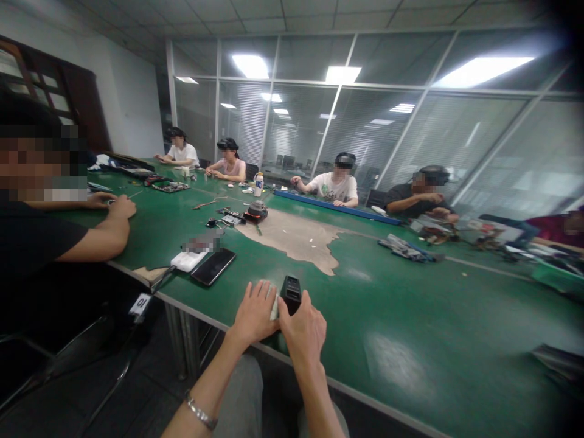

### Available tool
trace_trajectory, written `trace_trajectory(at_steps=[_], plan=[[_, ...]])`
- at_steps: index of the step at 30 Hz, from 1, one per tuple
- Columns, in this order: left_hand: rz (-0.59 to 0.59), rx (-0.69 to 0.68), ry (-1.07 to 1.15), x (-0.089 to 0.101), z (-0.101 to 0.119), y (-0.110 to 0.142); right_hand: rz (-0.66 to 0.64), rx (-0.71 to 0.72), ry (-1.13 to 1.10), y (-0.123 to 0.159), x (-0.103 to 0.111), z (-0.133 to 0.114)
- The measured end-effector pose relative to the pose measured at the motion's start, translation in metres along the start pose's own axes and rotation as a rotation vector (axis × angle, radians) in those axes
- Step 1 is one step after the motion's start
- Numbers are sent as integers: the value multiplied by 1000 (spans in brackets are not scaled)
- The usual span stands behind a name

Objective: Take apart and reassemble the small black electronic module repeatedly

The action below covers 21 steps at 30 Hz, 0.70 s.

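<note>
Black box (291, 291) sits at the near edge of the green table (410, 304), with small slots in its end; any markings there are too small to read. The right hand (305, 325) has its thumb and fingers bent around the near part of the box, partly open to its width. The left hand (258, 309) is just beside it, fingers extended and close together, partly over a pale piece (274, 304); whether it grips that cannot be told.

At the right, a green bin (554, 278) is heaped with dark and pale items, too blurred to name. Across the table stands a white-capped bottle (258, 185) with a blue and white label, its words unreadable and its contents hidden. Left of the hands, a phone (213, 266) with a dark screen lies beside a white power strip (188, 260). Below the table edge hangs a white tag (140, 303), tilted, with dark characters like "10".
</note>
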<state>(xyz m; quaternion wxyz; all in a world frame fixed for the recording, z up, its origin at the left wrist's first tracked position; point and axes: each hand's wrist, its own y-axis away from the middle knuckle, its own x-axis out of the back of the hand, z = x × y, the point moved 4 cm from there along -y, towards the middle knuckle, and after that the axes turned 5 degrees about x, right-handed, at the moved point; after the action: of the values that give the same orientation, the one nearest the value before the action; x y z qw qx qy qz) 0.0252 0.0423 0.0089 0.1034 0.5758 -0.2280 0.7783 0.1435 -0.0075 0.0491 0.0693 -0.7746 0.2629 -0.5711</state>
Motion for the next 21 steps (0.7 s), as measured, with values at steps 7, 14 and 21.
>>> trace_trajectory(at_steps=[7,14,21], plan=[[-19,11,15,1,1,-1,38,30,2,12,-11,7],[-41,11,17,1,0,-2,113,4,-56,13,-17,13],[-20,5,6,1,1,-1,107,-11,-153,8,-9,7]])
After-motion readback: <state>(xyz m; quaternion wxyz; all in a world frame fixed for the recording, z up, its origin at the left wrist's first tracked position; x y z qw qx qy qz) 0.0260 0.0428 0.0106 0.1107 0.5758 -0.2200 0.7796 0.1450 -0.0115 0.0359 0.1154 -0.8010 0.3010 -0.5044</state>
